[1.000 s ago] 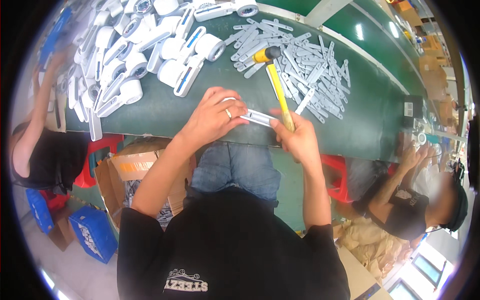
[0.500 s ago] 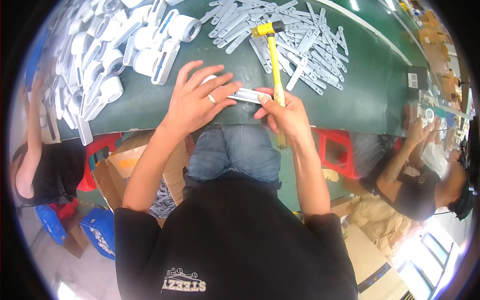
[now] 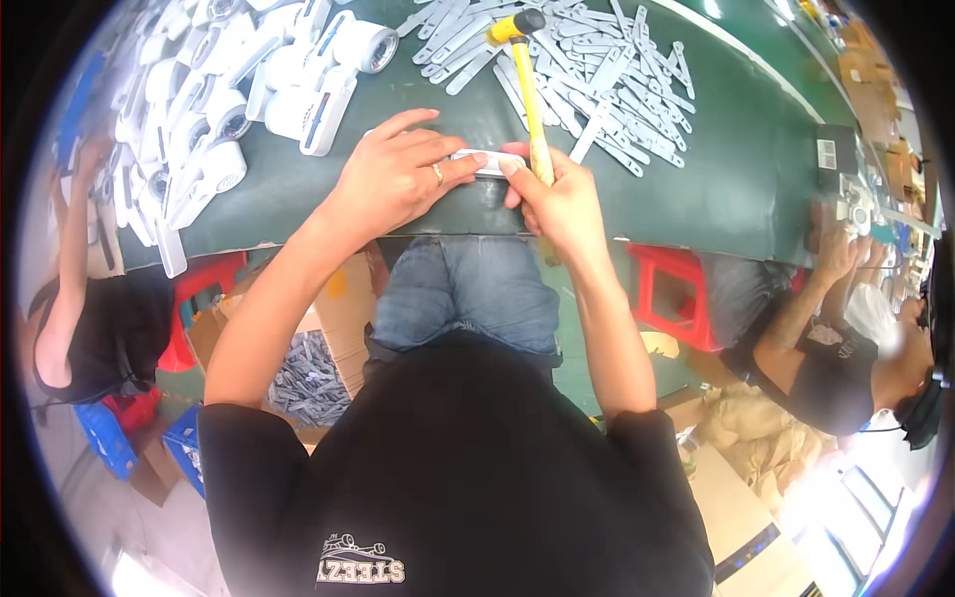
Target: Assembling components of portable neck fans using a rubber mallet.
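Over the near edge of the green table, my left hand [image 3: 393,184] is closed around a long white plastic part [image 3: 489,162], its fingertips pressing on the top. The hand hides the part's left end. My right hand [image 3: 559,199] grips a yellow-handled hammer [image 3: 527,85] by its lower handle. Its thumb also lies on the right end of the white part. The hammer's yellow and black head points away from me, above the table. Beyond the hands spreads a pile of flat grey plastic strips [image 3: 622,75].
White plastic devices with round ends [image 3: 229,114] are heaped at the far left of the table [image 3: 716,179]. A cardboard box [image 3: 343,318] of dark pieces stands below, left of my legs. Red stools [image 3: 671,289] stand on both sides. One person sits at each side.
Both hands have moved slightly away from me with the white part. My left fingers have drawn in on it. The hammer head has shifted left and away.
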`<state>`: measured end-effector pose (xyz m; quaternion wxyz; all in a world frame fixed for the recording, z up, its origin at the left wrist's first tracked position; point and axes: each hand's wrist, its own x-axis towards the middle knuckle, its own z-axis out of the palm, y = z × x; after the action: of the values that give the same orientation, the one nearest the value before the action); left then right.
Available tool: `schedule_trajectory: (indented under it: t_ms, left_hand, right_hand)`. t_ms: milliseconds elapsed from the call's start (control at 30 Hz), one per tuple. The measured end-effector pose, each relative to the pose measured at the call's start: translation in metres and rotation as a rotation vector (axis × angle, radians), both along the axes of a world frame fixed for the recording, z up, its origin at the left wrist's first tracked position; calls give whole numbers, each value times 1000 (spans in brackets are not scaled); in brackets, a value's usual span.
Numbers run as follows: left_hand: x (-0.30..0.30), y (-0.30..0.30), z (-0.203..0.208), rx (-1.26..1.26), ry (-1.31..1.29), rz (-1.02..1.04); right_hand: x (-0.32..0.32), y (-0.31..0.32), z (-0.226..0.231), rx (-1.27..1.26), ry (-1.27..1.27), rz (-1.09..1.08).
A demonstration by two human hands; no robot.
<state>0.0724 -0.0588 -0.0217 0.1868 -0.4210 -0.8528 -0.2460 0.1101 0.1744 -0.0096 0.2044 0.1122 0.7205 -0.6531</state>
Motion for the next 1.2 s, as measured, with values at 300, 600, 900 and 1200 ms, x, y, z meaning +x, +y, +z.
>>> schedule_trajectory:
  t_ms: [300, 600, 900, 1200]
  left_hand:
    - [3, -2, 3, -11, 53, 34]
    - [2, -1, -1, -6, 65, 35]
    - [3, 0, -1, -13, 62, 73]
    - [-15, -7, 25, -127, -129, -107]
  right_hand:
    - [120, 24, 60, 388, 106, 80]
    - [132, 11, 36, 550, 161, 88]
    - [142, 12, 50, 485, 326, 69]
    - [127, 17, 57, 283, 65, -83]
